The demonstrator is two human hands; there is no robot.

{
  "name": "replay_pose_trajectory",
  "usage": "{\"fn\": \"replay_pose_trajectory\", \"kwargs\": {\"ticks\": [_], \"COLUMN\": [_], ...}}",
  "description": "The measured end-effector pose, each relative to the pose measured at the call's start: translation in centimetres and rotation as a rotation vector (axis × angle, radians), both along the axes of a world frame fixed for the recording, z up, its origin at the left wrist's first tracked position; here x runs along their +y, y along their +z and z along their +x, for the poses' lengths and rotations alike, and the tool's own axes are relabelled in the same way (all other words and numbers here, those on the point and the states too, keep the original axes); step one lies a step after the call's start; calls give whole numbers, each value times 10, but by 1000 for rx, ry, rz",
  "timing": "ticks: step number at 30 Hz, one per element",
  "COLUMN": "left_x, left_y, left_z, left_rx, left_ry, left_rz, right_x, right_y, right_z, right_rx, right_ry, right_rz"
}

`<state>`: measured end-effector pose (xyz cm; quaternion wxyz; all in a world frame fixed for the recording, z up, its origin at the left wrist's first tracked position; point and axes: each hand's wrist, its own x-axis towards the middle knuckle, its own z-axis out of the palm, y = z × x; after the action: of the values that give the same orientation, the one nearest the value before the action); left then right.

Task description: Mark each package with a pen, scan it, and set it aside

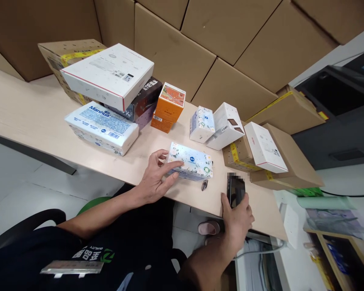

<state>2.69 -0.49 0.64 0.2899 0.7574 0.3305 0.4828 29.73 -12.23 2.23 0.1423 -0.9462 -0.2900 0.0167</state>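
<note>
My left hand (157, 176) is at the left end of a white, flower-printed tissue pack (191, 161) on the table. Its index finger lies over the pack's top, the thumb is by the near side, and the other fingers curl around the end. Near the table's front edge, my right hand (238, 214) grips the lower part of a black handheld device with a screen (237, 190), possibly a phone. Between the hands lies a small dark and clear object (204, 185), too small to name.
Left on the table (27, 109) are a large tissue pack (103, 125), a white box (109, 72) stacked on others, and an orange box (168, 107). Right stand another tissue pack (202, 124), white boxes (226, 125) and taped cartons (238, 153). Large cartons (170, 52) wall the back.
</note>
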Motion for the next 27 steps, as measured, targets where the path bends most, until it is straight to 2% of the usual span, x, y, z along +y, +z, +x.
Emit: {"fn": "replay_pose_trajectory", "kwargs": {"ticks": [4,8,11,14,18,20,27], "left_x": [0,0,-1,-1,1,2,2], "left_y": [1,2,2,2,3,3,4], "left_z": [0,0,1,2,2,3,3], "left_rx": [18,32,39,57,115,138,129], "left_ry": [18,31,48,72,84,81,65], "left_rz": [17,48,112,203,378,406,390], "right_x": [7,9,8,10,20,27,35], "right_y": [-4,-6,-2,4,6,6,9], "right_z": [0,-13,-38,-71,-105,-116,-128], "right_rx": [-13,6,16,4,-107,-189,-257], "right_ry": [-57,-6,62,237,545,636,624], "right_rz": [93,347,561,689,739,731,692]}}
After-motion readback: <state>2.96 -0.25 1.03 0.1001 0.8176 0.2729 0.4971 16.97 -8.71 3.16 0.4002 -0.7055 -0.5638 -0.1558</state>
